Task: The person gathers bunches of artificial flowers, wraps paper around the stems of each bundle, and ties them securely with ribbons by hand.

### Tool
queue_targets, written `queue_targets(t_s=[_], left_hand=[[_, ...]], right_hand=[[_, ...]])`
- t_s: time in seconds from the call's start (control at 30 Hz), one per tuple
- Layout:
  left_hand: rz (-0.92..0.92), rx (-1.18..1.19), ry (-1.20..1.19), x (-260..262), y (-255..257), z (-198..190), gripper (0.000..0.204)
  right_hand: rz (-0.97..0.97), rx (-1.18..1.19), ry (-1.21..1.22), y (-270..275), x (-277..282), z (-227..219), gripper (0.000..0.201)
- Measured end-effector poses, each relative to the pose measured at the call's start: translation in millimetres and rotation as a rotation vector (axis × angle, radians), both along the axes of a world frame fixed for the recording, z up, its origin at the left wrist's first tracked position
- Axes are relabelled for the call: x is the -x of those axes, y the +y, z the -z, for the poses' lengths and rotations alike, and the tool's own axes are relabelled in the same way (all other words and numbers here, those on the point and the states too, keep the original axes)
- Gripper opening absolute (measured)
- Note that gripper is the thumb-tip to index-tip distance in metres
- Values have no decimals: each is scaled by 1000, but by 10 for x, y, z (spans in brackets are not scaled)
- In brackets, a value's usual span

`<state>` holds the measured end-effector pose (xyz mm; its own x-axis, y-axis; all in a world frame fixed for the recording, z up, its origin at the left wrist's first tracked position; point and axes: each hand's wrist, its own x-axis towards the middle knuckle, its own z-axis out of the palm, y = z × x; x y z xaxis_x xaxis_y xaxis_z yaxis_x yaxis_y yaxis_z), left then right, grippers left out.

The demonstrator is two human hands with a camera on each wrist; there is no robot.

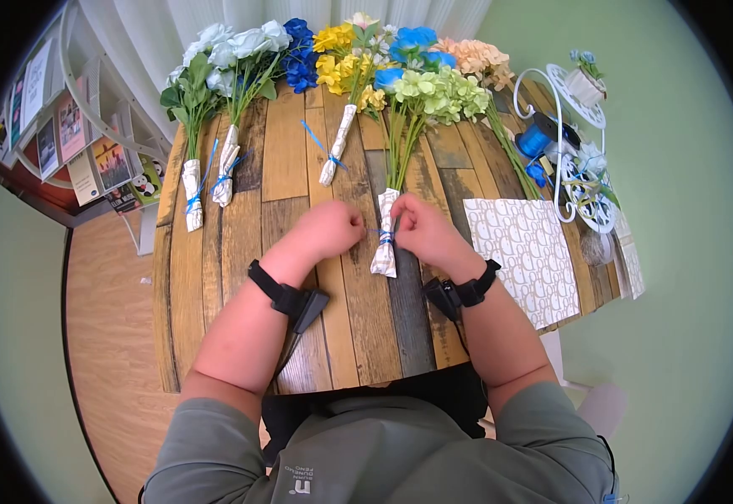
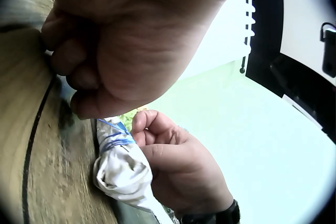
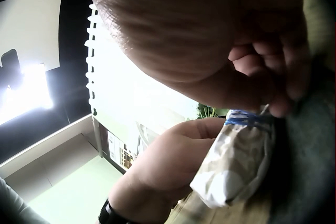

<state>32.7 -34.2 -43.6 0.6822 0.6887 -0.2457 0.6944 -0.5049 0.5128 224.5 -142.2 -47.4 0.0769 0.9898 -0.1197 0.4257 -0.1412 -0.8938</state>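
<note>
A bunch of green and blue artificial flowers (image 1: 433, 88) lies on the wooden table, its stems pointing toward me. Patterned white paper (image 1: 385, 262) wraps the stem ends, and a thin blue ribbon (image 2: 119, 142) winds round it in several turns. Left of the wrap, my left hand (image 1: 330, 231) pinches one end of the ribbon, drawn out sideways. My right hand (image 1: 427, 235) is close against the wrap's right side, thumb and fingertips pinching at the ribbon turns; the hand itself covers most of that end.
Two pale-blue bunches (image 1: 230, 59) and a yellow one (image 1: 345, 63), all paper-wrapped and ribbon-tied, lie farther back. Peach flowers (image 1: 475, 60) are at the back right. A patterned paper sheet (image 1: 522, 252) lies on the right, near a blue ribbon spool (image 1: 537, 134) and a white metal stand (image 1: 561, 168).
</note>
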Motion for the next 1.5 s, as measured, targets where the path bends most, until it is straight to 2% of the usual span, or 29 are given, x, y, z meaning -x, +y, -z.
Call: queue_targets(t_s=[0.03,0.07,0.1,0.17,0.27,0.37,0.43,0.53,0.7,0.77,0.83,0.87,0.97,1.03,1.2,1.27,1.33,1.4,1.43,1.5], left_hand=[[15,118,-192,42,94,119,18],[29,236,-384,79,186,238,18],[28,238,-384,105,222,175,18],[-205,717,-542,163,274,55,16],[-249,852,-630,213,285,2,15],[-275,755,-611,143,254,46,12],[-265,681,-589,133,264,88,15],[-256,606,-556,134,312,138,20],[-259,540,-566,114,335,218,23],[-219,459,-574,96,334,250,17],[-194,415,-585,110,333,238,19],[-168,375,-585,120,335,228,21],[-184,407,-590,135,331,198,22],[-177,391,-606,127,333,239,21],[-199,390,-609,140,328,206,22],[-195,374,-602,128,352,229,22],[-194,377,-628,130,347,236,23],[-192,374,-628,127,351,235,23],[-193,377,-629,122,344,251,23],[-162,344,-638,136,316,271,23]], right_hand=[[34,22,112,16,-19,4,24],[34,23,111,25,-46,-2,24],[62,36,142,32,-63,-29,22],[89,51,171,41,-56,-29,20],[193,69,116,72,-24,22,24],[190,54,36,82,12,20,26],[232,67,143,68,37,-72,18],[257,51,224,103,-32,-16,24],[199,21,227,113,-86,43,25],[188,25,212,115,-97,-3,26],[275,148,511,105,-105,-70,28],[272,142,507,100,-89,-93,28],[291,110,454,56,-5,-155,37],[263,65,263,38,36,-136,46],[246,-47,264,-94,2,-35,41],[389,39,279,-118,-45,66,32],[397,32,240,-117,47,-32,37],[428,175,-37,-46,136,-134,45],[434,171,-30,3,186,-172,45],[287,202,-620,120,279,-248,57]])
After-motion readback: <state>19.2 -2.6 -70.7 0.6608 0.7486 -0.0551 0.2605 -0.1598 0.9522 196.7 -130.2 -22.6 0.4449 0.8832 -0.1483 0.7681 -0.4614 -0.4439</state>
